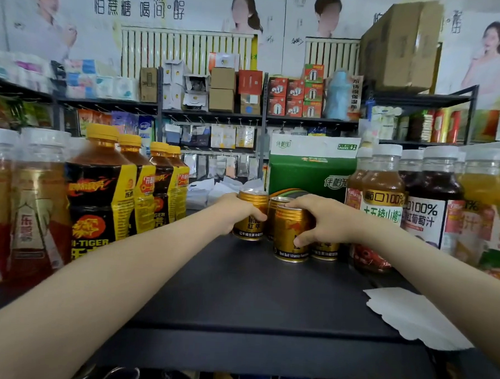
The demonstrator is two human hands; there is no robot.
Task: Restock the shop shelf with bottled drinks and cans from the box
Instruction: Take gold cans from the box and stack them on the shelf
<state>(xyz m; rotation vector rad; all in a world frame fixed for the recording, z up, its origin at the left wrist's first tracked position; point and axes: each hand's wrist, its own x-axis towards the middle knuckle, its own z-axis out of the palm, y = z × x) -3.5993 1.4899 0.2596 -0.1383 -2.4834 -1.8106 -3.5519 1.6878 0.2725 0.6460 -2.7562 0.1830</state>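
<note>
Several gold cans stand in a cluster at the back of the dark shelf (pixel 254 299). My left hand (pixel 237 213) grips the leftmost gold can (pixel 251 218) from its left side. My right hand (pixel 325 219) grips the front gold can (pixel 290 235) from the right, thumb low on its side. Another can (pixel 275 203) shows between the two held ones, and one more can (pixel 325 249) peeks out under my right wrist. The box named in the task is out of sight.
Brown drink bottles with yellow caps (pixel 104 187) line the shelf's left side. Juice bottles with white caps (pixel 427 204) stand on the right. A green carton (pixel 310 172) sits behind the cans. A white paper sheet (pixel 410 316) lies at the shelf's front right.
</note>
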